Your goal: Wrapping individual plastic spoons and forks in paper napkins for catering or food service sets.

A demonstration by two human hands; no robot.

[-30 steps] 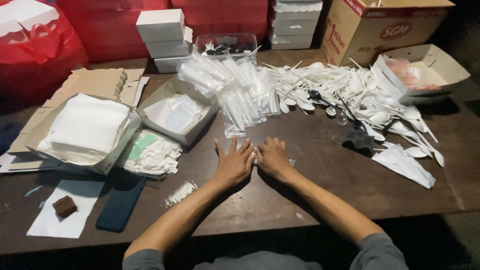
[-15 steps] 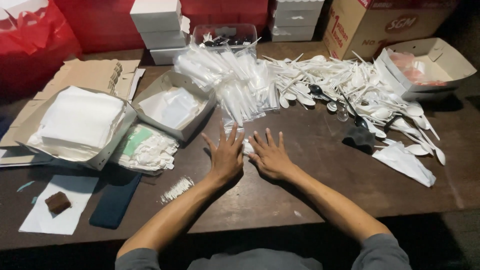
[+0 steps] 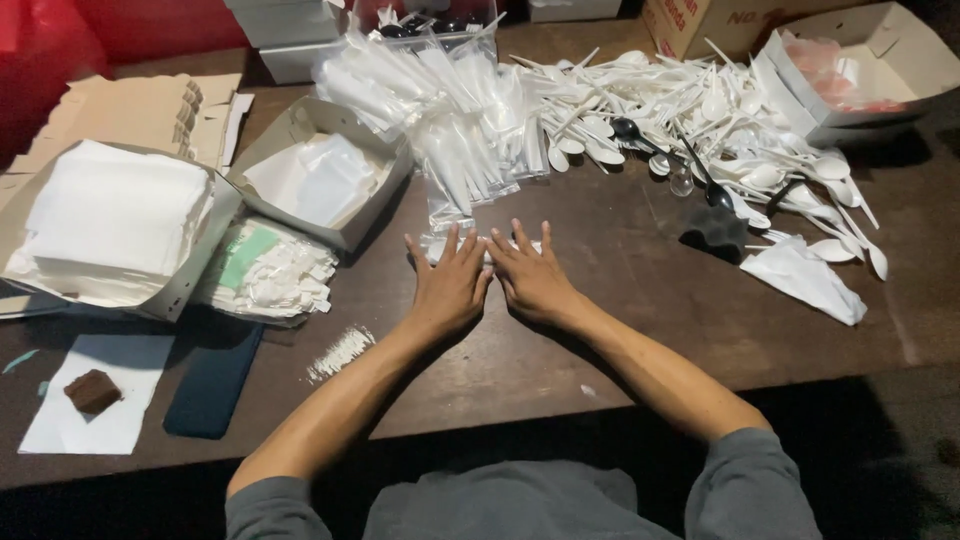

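You press both flat hands, left hand (image 3: pixel 447 285) and right hand (image 3: pixel 532 278), fingers spread open, on a clear plastic packet (image 3: pixel 437 247) in the middle of the frame, so it stays flat on the table (image 3: pixel 620 300).

1. One view only, head-mounted, angled steeply down onto brown table (image 3: pixel 620 330) from near edge.
2. Faces far side: plastic spoon pile (image 3: pixel 700 120) far right, napkin box (image 3: pixel 110 225) left.
3. Close range; both forearms enter from near edge, left hand (image 3: pixel 448 285) and right hand (image 3: pixel 535 280) mid-frame.
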